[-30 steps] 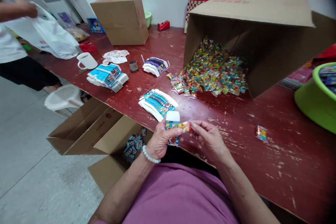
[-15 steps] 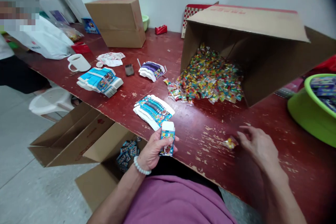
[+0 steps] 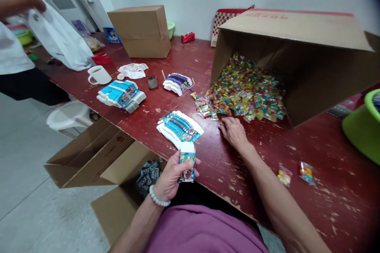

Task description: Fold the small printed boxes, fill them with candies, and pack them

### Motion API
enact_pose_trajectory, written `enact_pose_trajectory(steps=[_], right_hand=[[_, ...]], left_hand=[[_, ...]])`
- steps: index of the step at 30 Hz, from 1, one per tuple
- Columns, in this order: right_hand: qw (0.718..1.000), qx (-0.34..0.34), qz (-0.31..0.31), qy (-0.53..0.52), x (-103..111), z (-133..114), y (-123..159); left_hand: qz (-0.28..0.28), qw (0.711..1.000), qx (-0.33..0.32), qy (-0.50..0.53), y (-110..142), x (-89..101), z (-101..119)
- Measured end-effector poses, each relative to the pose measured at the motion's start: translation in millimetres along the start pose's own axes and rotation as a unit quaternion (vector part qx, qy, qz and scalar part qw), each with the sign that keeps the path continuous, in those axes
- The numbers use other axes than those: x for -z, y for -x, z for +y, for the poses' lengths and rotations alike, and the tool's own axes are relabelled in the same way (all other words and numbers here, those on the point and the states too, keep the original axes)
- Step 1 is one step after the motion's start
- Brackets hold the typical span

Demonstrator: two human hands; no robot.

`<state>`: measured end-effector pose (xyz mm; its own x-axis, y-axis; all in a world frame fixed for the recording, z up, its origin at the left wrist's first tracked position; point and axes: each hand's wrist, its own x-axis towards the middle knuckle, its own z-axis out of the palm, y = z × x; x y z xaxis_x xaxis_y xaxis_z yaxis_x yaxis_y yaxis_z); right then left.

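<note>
My left hand (image 3: 176, 169) is closed around a small blue printed carton (image 3: 187, 166), its white top flap standing up. Just beyond lies a fanned stack of flat blue cartons (image 3: 179, 126). My right hand (image 3: 234, 131) is low over the table with bent, slightly parted fingers, and nothing shows in them. Its fingertips are near the front edge of a heap of wrapped colourful candies (image 3: 243, 91), which spills from a cardboard box (image 3: 297, 27) on its side. Under my right forearm's outer side lie two candy packets, one yellowish (image 3: 285, 176) and one more mixed in colour (image 3: 306, 172).
Further left are a banded blue carton bundle (image 3: 121, 95), purple cartons (image 3: 178, 83), a white mug (image 3: 99, 75) and a closed cardboard box (image 3: 141, 31). Below the table edge, an open box holds small blue packs (image 3: 148, 176). A green basin (image 3: 363, 126) stands right. Another person's hand (image 3: 23, 2) holds a white bag.
My right hand has moved left and forward, from beside a candy packet to the heap's edge. Two packets now show on the right. The other person's bag is lifted higher.
</note>
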<state>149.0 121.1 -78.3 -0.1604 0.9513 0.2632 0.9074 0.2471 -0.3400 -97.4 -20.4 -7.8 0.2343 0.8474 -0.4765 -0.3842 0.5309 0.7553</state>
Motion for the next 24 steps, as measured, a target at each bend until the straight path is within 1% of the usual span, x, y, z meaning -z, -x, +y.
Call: enact_pose_trajectory(steps=[3,6,8,10,11,14,16,20,23,24], right_hand=[[1.000,-0.001,-0.005,0.006,5,10,22],[1.000,-0.019,0.000,0.000,8,15,40],[0.999,-0.035,0.005,-0.010,9,15,47],[0.998,-0.053,0.013,-0.018,11,12,48],[0.997,-0.075,0.009,-0.023,12,10,47],[0.983,-0.172,-0.032,-0.049,20,4,39],[0.972,-0.215,-0.053,-0.073,25,4,33],[0.962,-0.231,-0.053,-0.136,32,2,30],[0.948,-0.219,-0.073,-0.219,41,-12,39],[0.935,-0.210,-0.088,-0.272,45,-20,44]], left_hand=[[0.008,1.000,-0.004,0.007,-3,3.1,-2],[0.001,1.000,-0.002,0.006,-8,-2.1,-3],[-0.006,1.000,0.003,-0.002,-11,-7.2,-3],[-0.011,1.000,0.007,-0.012,-13,-11.4,-3],[-0.011,1.000,0.007,-0.016,-13,-12.8,-4],[-0.004,1.000,0.001,-0.025,-12,-14.6,-4],[-0.003,0.999,-0.007,-0.035,-10,-14.1,-5],[-0.009,0.998,-0.022,-0.056,-7,-11.2,-8],[-0.015,0.996,-0.029,-0.079,-7,-11.4,-11],[-0.019,0.995,-0.029,-0.092,-8,-12.5,-11]])
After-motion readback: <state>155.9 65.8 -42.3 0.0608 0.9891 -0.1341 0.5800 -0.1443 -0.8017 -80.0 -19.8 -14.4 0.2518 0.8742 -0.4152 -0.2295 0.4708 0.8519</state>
